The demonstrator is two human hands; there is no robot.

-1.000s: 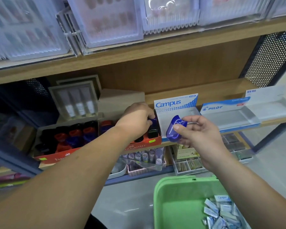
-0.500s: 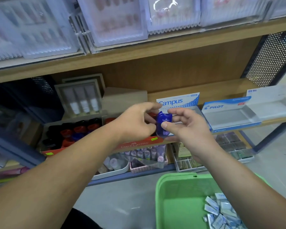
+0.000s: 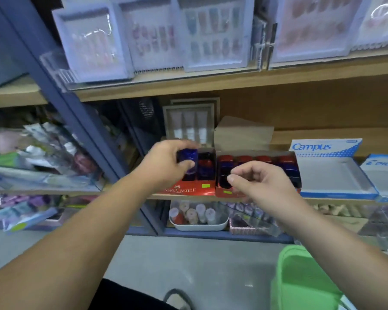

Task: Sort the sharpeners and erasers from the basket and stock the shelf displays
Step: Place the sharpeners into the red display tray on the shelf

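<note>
My left hand (image 3: 166, 163) grips a blue sharpener (image 3: 188, 159) just above the left red Faber-Castell display box (image 3: 188, 190) on the middle shelf. A second red box (image 3: 226, 191) to its right holds several red and blue sharpeners (image 3: 263, 162). My right hand (image 3: 260, 183) hovers in front of that second box with fingers loosely curled and nothing in it. The green basket (image 3: 300, 278) sits at the lower right; its contents are out of view.
White Campus (image 3: 332, 173) and Pilot (image 3: 383, 175) display trays stand to the right on the same wooden shelf (image 3: 233, 86). A blue shelf post (image 3: 61, 92) rises at left. Bins of small goods (image 3: 197, 215) fill the lower shelf. Grey floor lies below.
The blue sharpener passed from my right hand to my left, which carried it left over the red box. My right hand came away holding nothing. The view swung left.
</note>
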